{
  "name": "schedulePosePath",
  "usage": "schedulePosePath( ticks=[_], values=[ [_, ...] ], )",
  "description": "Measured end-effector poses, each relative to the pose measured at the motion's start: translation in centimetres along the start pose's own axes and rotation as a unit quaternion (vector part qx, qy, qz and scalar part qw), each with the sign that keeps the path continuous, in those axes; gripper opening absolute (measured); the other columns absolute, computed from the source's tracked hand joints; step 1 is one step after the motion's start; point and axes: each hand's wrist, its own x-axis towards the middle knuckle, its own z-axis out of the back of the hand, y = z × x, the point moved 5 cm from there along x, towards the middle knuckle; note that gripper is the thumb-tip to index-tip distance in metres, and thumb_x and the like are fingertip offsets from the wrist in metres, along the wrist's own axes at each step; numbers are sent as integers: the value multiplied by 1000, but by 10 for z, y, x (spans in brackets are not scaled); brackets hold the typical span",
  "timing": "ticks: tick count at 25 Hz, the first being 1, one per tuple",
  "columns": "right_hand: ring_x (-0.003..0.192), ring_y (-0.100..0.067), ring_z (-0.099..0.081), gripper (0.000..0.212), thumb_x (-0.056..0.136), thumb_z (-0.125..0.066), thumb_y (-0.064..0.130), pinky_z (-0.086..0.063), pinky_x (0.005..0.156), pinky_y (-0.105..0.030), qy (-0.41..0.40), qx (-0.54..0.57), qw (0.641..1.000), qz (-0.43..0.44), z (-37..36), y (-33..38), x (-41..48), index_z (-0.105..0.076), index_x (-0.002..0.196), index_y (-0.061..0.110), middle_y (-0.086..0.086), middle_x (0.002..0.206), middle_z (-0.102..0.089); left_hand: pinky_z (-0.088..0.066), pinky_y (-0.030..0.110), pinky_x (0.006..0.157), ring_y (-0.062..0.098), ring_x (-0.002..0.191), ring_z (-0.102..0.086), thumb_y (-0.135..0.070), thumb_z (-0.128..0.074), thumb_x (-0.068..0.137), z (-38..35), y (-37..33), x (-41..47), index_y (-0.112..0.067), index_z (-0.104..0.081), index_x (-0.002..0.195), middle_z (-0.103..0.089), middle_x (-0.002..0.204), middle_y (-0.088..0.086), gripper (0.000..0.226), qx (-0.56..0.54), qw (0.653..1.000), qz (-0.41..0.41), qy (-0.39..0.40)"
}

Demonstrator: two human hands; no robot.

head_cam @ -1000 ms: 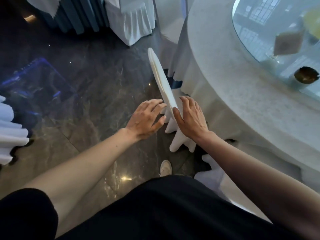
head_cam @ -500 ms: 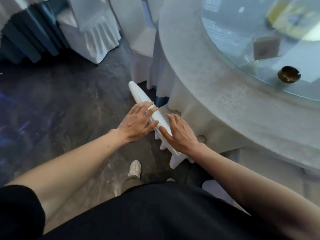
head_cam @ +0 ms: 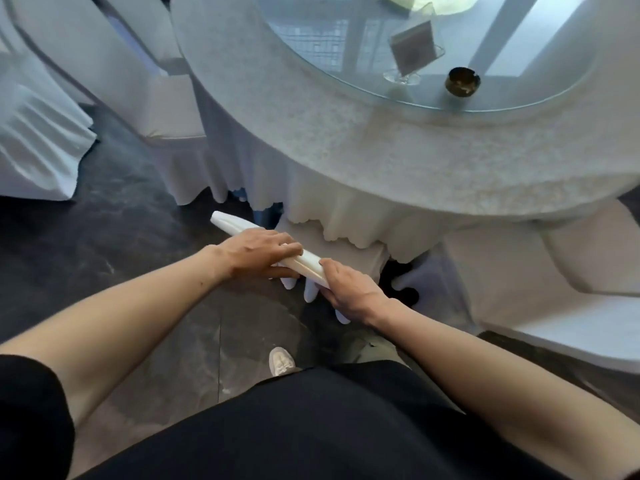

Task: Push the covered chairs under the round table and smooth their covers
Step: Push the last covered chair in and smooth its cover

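A chair in a white cover [head_cam: 231, 223] stands tucked against the round table [head_cam: 398, 157], its back seen edge-on from above and its seat hidden under the tablecloth. My left hand [head_cam: 258, 255] lies over the top edge of the chair back, fingers curled on the cover. My right hand [head_cam: 349, 290] clasps the same edge further right, thumb on top. The pleated skirt of the cover shows just below my hands.
Another covered chair [head_cam: 162, 109] sits at the table's left, one more [head_cam: 561, 282] at the right, and a pleated white skirt [head_cam: 38, 140] at far left. A glass turntable [head_cam: 519, 88] carries a card holder and a small dark bowl [head_cam: 462, 82]. My shoe [head_cam: 281, 361] rests on dark marble floor.
My view has swung up and right toward the table. Both hands have slid from the chair back's sides up onto its top edge and closed on it.
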Motion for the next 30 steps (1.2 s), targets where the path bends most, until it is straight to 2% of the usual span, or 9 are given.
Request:
schedulePosePath(
  ticks=[4,8,10,13,18,20,24,27,30],
  values=[
    [90,-35,-61,27,97,-49,30,-38,66,-35,-16,-34,999,-6,2,5,-4,-42,116,12,-14,109,-62,-50,39,69,25,88,-63,-50,-42,94,-2,-3,7,-15,-48,117,-61,101,4,42,43,998,-40,-10],
    [93,-37,-61,28,97,-50,27,-43,69,-40,-7,-50,999,-10,5,-11,-34,-44,117,9,-15,113,-62,-51,41,65,27,84,-65,-53,-46,93,-4,-39,13,-13,-52,113,-64,98,5,44,32,998,-39,-22],
    [97,-37,-60,32,96,-51,28,-41,67,-39,2,-58,998,-4,5,-31,-63,-45,120,8,-14,117,-61,-52,42,60,30,77,-65,-50,-53,92,-3,-76,20,-11,-56,107,-66,91,8,42,0,998,-34,-47],
    [98,-35,-61,36,94,-52,32,-36,65,-36,-3,-59,998,15,14,-72,-119,-46,123,10,-12,119,-62,-48,36,49,29,64,-66,-45,-64,87,-7,-148,36,-10,-60,102,-68,81,8,38,-3,995,-27,-98],
    [85,-30,-65,34,91,-62,27,-49,66,-38,-51,-112,988,91,44,-150,-220,-52,120,13,-9,108,-67,-36,28,45,26,55,-62,-44,-64,87,-18,-272,86,-13,-57,95,-66,74,4,33,-12,985,54,-161],
    [83,-29,-65,35,89,-64,26,-50,67,-39,-52,-146,983,100,52,-181,-250,-53,119,14,-8,105,-67,-36,29,48,26,55,-61,-47,-59,89,-18,-316,106,-13,-56,97,-66,76,4,35,-43,978,85,-185],
    [90,-32,-62,37,90,-57,27,-49,76,-44,-30,-163,982,94,60,-219,-299,-52,123,11,-12,109,-65,-47,36,58,27,70,-64,-51,-56,89,-23,-376,131,-16,-57,110,-68,91,5,41,-107,973,127,-161],
    [94,-32,-61,38,92,-56,30,-48,80,-45,-19,-158,984,85,58,-225,-310,-50,124,11,-11,112,-63,-45,32,58,26,73,-66,-47,-61,88,-27,-389,121,-19,-58,117,-70,98,3,40,-139,963,140,-186],
    [95,-33,-59,37,95,-54,33,-45,81,-44,-26,-151,986,64,54,-220,-310,-49,125,12,-11,113,-62,-42,30,59,26,77,-66,-45,-56,91,-32,-387,107,-23,-52,125,-68,105,2,40,-146,962,130,-191]
  ],
)
